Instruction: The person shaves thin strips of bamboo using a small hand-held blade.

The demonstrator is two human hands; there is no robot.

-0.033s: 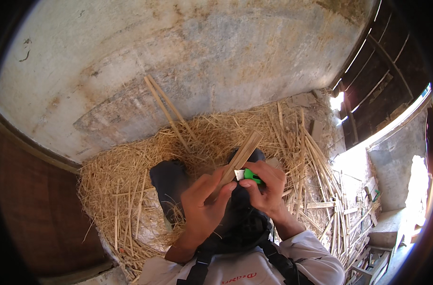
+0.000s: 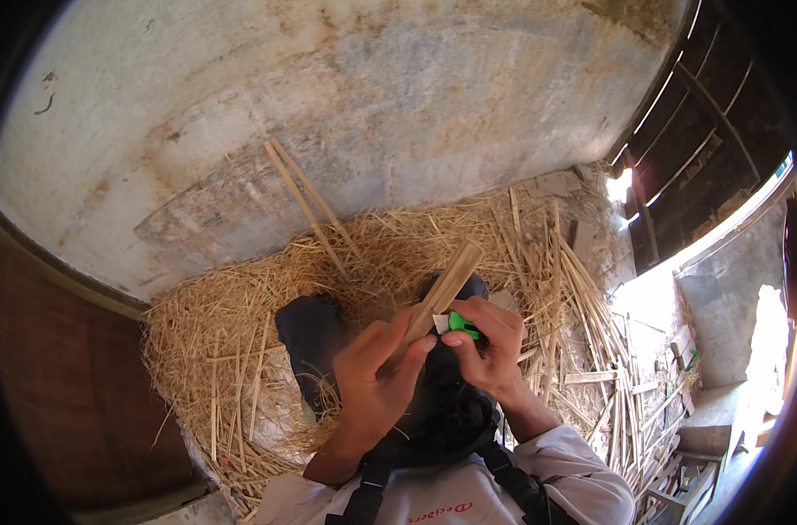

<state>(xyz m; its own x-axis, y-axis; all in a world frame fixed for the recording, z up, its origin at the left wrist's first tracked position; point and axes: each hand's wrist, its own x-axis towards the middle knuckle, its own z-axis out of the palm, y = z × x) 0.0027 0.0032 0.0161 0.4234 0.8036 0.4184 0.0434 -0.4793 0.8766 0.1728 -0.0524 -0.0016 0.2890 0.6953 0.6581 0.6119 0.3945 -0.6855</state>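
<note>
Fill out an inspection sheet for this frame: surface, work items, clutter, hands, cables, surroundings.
Surface: straw-covered ground, no table.
Work items: flat wooden strip held in left hand; green-handled tool in right hand, at the strip's lower end.
Clutter: loose sticks leaning on the wall; split strips piled at right.
Hands: both closed on their items, fingers curled.
Cables: nothing seen.
Surroundings: stained plaster wall, dark slatted opening at right, sunlit.

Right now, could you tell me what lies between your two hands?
In the head view, a flat wooden strip and a green tool sit between the left hand and right hand.
</note>
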